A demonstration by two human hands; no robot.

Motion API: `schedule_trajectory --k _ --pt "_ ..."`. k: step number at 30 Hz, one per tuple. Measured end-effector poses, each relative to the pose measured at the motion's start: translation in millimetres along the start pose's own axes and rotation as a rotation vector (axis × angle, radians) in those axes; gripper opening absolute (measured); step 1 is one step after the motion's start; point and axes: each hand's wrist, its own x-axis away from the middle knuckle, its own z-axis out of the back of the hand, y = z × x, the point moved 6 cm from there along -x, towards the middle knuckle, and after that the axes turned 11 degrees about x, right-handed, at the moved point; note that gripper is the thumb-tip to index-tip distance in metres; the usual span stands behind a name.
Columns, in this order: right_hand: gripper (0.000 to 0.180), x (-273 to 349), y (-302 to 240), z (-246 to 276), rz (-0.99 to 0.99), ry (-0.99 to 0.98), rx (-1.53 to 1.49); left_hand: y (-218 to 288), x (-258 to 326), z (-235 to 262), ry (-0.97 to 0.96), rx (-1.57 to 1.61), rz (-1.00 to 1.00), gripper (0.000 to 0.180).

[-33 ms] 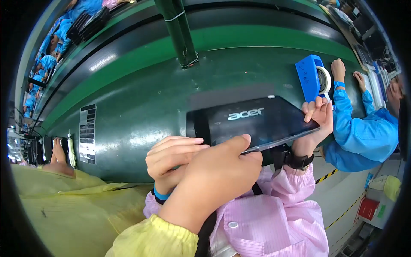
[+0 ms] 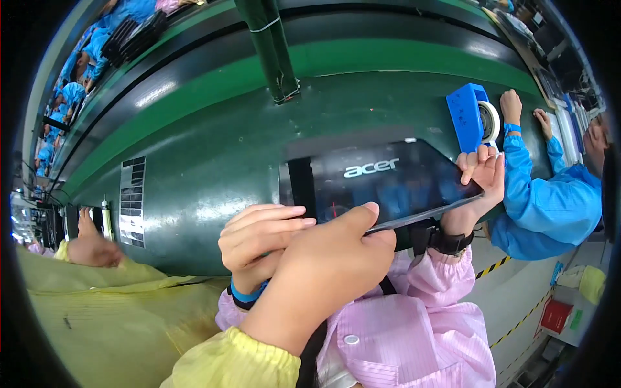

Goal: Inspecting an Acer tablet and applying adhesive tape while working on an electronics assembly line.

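A black tablet (image 2: 394, 184) with a lit logo on its glossy screen is held above the green bench, tilted toward me. My right hand (image 2: 480, 176), with a black watch at the wrist, grips its right corner, fingers curled at the edge. My left hand (image 2: 262, 236), blue band at the wrist, has its fingers stretched out beside the lower left corner, the tips near or touching it. A co-worker's hand (image 2: 343, 258) in a yellow sleeve crosses over my left hand, thumb on the tablet's lower edge, hiding part of my palm.
A blue tape dispenser (image 2: 467, 116) with a white roll stands at right, beside a co-worker in a blue sleeve (image 2: 537, 200). A sheet of dark labels (image 2: 132, 200) lies on the green bench (image 2: 207, 142). A green post (image 2: 265, 52) rises at the back.
The tablet's tilt has changed slightly, and the reflections on its screen differ. At far left, the yellow-sleeved co-worker's other hand has moved down and right, blurred. My hands have hardly moved.
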Motion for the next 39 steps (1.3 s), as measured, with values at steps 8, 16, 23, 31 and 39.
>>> schedule_trajectory --k 8,16,23,31,39 --pt "0.03 -14 25 -15 0.02 -0.282 -0.291 79 32 16 -0.04 -0.191 -0.074 0.013" --pt "0.037 -8 53 25 -0.143 -0.263 -0.357 -27 35 31 -0.21 -0.156 0.058 0.017" --pt "0.028 10 51 38 -0.343 -0.184 -0.235 -155 -12 -31 -0.951 0.706 1.085 0.043" --pt "0.023 25 56 35 -0.423 -0.165 -0.162 -65 55 -5 -0.85 0.383 0.927 0.039" --pt "0.024 29 58 38 -0.468 -0.198 0.118 -39 70 -35 -0.486 -0.35 1.069 0.036"
